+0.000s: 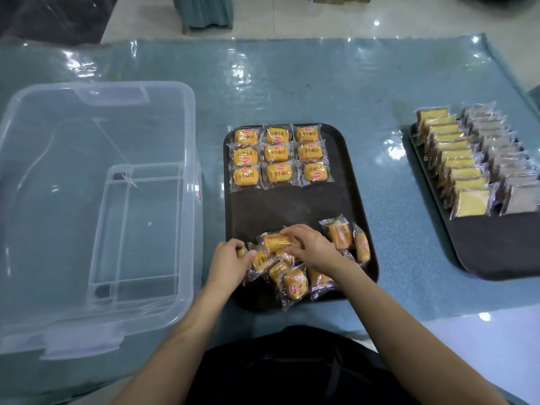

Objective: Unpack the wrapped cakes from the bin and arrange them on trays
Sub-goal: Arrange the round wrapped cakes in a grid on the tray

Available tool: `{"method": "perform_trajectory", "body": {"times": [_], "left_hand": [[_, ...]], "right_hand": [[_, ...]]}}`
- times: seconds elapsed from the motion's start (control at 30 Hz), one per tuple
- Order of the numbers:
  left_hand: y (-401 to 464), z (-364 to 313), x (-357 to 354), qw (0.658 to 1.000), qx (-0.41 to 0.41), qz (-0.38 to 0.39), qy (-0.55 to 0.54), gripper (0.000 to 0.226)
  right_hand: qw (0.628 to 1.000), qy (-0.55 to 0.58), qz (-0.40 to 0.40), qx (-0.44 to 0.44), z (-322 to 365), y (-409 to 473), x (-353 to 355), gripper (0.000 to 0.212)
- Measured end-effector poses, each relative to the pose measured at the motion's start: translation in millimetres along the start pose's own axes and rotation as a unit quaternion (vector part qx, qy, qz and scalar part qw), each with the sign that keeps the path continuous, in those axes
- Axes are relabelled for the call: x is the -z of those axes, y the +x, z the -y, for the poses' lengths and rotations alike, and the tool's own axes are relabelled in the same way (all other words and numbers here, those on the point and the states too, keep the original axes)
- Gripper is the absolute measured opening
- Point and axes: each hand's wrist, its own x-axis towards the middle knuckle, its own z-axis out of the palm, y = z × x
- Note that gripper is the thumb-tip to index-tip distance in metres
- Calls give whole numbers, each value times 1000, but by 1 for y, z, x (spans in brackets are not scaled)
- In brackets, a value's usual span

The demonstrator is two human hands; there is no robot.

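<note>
Where the teal table (321,92) meets its left edge stands my clear plastic bin (96,206), nothing visible inside. Black tray (292,206), centre, long axis running away from me: nine wrapped cakes (277,154) in a three-by-three grid at its far end, orange labels reading 小面包, several turned upside down. Loose heap of cakes (295,267) at the near edge, pointing every way. Second tray (496,247), right edge: two rows of yellow and grey slices. My left hand (230,263) pinches one packet; my right hand (312,244) curls around another atop the heap.

Both bare forearms reaching forward, left hand (230,260) fingers curled gripping, right hand (311,244) fingers bent downward
</note>
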Motion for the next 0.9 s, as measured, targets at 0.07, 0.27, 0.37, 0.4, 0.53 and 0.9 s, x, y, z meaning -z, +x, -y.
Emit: {"method": "perform_trajectory", "body": {"times": [0.07,0.27,0.37,0.4,0.53,0.9], "left_hand": [[-2,2,-2,999,28,4,-14,42],[-8,4,-8,995,62,4,-80,30],[-10,1,-8,990,51,-17,-131,22],[-9,1,-7,987,46,-25,-151,22],[-7,-2,-1,980,39,-59,-185,23],[-4,0,-2,964,40,-55,-256,20]], "right_hand": [[1000,6,-7,-4,-1,-1,-1,44],[1000,24,-17,-5,-8,-2,-3,46],[999,31,-20,-8,-9,1,-4,44],[999,35,-24,-6,-9,3,-5,43],[999,39,-25,2,-10,8,-8,41],[996,66,-63,23,-15,21,-6,37]]}}
